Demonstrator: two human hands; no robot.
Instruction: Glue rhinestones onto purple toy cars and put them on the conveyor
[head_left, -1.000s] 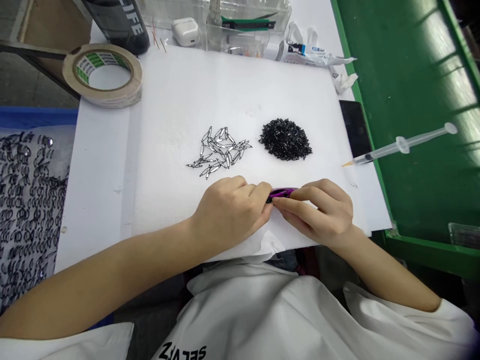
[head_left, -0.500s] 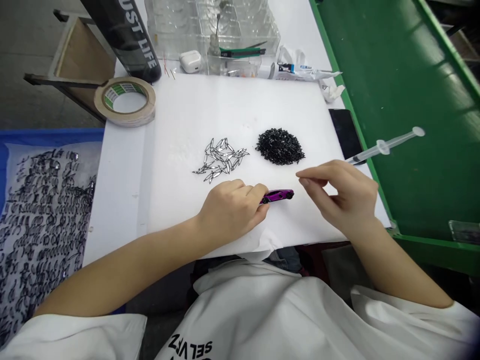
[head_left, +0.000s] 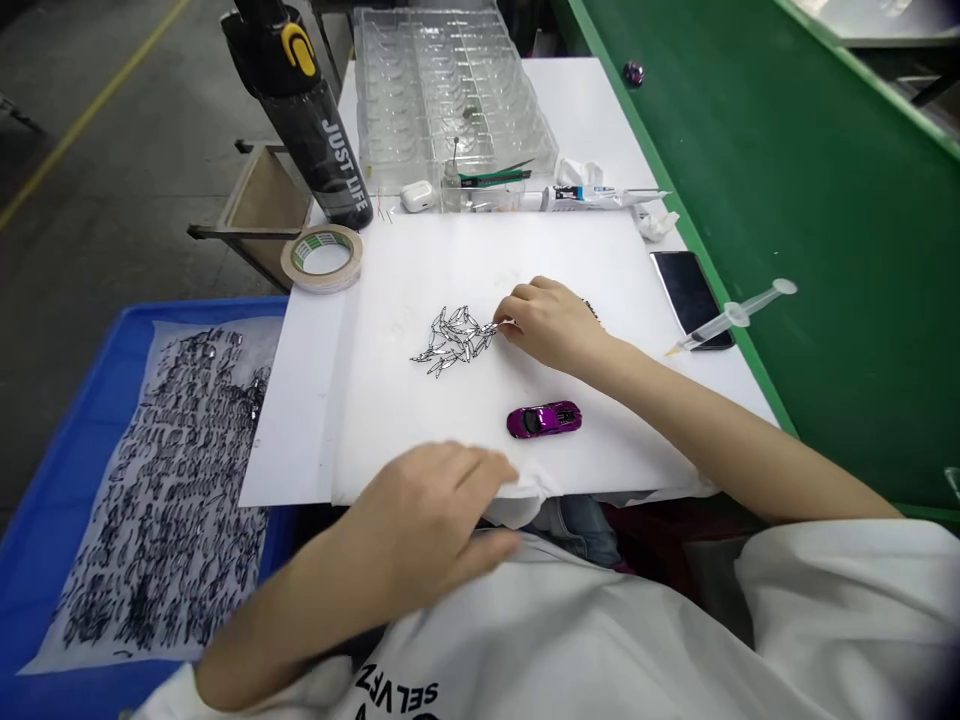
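The purple toy car [head_left: 544, 420] rests on the white board, roof up, with neither hand on it. Just below and left of it, slightly blurred, my left hand [head_left: 439, 515] is open and empty, thumb apart from the fingers. My right hand [head_left: 551, 322] reaches across the board, its thumb and fingertips pinched on a slim clear black-rimmed piece at the right edge of a loose pile of such pieces [head_left: 454, 340]. Behind that hand, most of the heap of small black parts [head_left: 591, 308] is hidden.
A syringe [head_left: 731, 316] lies across a phone [head_left: 686, 290] on the right. Tape [head_left: 349, 262], a black bottle [head_left: 319, 130] and a clear blister tray [head_left: 390, 100] stand along the left and back. A blue bin [head_left: 112, 370] holds a sheet of dark parts.
My left hand has let go of the car, now on the board, and drawn back toward my body. My right hand has moved left to the clear pieces. The view has shifted.
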